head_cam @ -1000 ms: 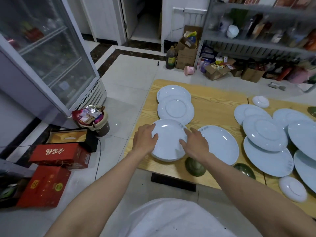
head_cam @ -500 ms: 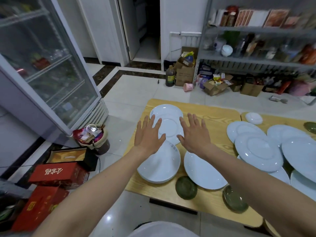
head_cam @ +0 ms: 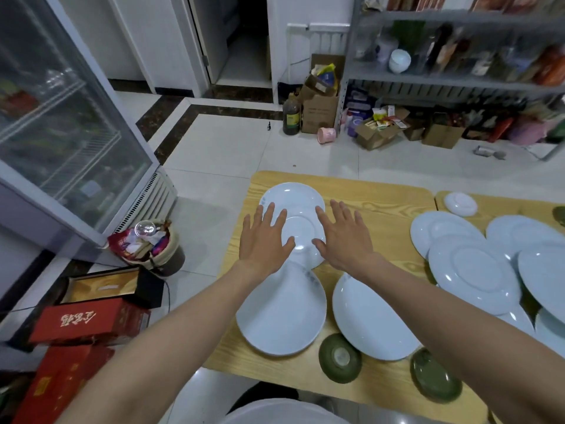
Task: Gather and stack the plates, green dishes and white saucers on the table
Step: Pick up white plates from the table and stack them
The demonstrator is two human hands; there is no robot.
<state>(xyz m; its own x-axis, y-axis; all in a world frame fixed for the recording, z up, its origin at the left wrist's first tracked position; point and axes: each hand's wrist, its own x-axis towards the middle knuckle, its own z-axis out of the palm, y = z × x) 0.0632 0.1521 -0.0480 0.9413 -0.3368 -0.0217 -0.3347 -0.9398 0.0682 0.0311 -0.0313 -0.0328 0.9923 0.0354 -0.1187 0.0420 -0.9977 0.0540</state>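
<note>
left hand point(head_cam: 263, 240) and right hand point(head_cam: 343, 237) are spread wide, fingers straight, over opposite edges of an upturned plate point(head_cam: 302, 231) on the tabletop point(head_cam: 385, 200), gripping nothing.

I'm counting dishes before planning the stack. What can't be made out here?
Head view:
- Plates on the right: cut off by the frame edge; count unknown.
- Far plate: left hand and right hand cover its sides; contact unclear.
- Near plate rim print: too small to read.
</note>
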